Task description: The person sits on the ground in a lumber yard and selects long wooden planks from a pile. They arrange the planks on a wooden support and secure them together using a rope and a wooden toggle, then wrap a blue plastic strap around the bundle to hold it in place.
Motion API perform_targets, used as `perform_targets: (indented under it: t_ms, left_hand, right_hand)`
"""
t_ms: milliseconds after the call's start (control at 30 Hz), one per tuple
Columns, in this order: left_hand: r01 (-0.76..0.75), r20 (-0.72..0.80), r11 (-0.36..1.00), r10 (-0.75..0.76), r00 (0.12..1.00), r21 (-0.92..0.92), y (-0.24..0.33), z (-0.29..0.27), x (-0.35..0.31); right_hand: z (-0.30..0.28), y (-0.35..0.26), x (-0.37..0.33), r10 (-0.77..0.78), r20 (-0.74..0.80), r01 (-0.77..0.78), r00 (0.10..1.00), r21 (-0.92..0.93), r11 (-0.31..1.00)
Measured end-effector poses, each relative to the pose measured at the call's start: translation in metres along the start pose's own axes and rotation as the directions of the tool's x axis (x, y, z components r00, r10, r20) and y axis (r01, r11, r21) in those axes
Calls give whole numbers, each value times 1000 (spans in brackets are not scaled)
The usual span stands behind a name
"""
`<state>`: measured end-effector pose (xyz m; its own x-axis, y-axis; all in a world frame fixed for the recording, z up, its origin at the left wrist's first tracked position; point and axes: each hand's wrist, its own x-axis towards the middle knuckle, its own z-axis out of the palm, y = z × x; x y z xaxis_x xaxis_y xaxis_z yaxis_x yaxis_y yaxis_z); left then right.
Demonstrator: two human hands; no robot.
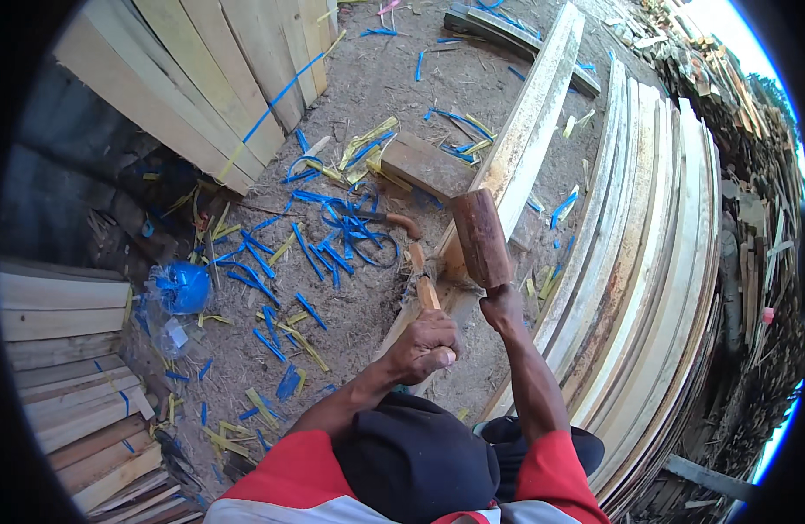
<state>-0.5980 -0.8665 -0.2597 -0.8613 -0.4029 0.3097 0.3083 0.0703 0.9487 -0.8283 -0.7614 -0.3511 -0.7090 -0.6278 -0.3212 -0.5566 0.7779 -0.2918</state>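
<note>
- Dark wooden block [483, 237]: we see right hand [503, 307] clenched at its lower end, long axis leaning slightly left.
- Left hand [426, 345] grips wooden handle [429, 295]; block lies up-right.

Gripping a wooden handle [430, 295] in the left hand [426, 347] and a thick brown wooden block [483, 237] in the right hand [503, 310], near a long beam [526, 122], with blue strap scraps [312, 312] leftward and planks [651, 288] rightward.

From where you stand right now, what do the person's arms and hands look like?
Red sleeves reach to about the elbows, leaving the forearms bare. The left hand and right hand are bare too, with no gloves.
</note>
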Motion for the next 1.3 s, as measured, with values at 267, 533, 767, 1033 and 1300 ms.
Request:
perform_targets:
  t_ms: [267, 533, 767, 1033, 1300]
  left_hand:
    - [-33, 189, 976, -9, 982, 217, 9, 8, 16]
    - [101, 354, 985, -145, 924, 142, -23, 62, 51]
    - [49, -52, 993, -44, 998, 106, -51, 34, 28]
    - [317, -456, 472, -881, 129, -823, -217, -60, 41]
    - [543, -306, 543, -829, 468, -640, -219, -77, 80]
  right_hand:
    - [-34, 21, -42, 165, 121, -197, 979, 334, 922]
    - [-142, -117, -81, -229, 312, 165, 922, 217, 962]
    - [-140, -83, -48, 200, 687, -398, 698, 141, 907]
    - [-58, -24, -72, 140, 849, -326, 510, 40, 945]
    - [54, -69, -151, 312, 621, -547, 719, 228, 805]
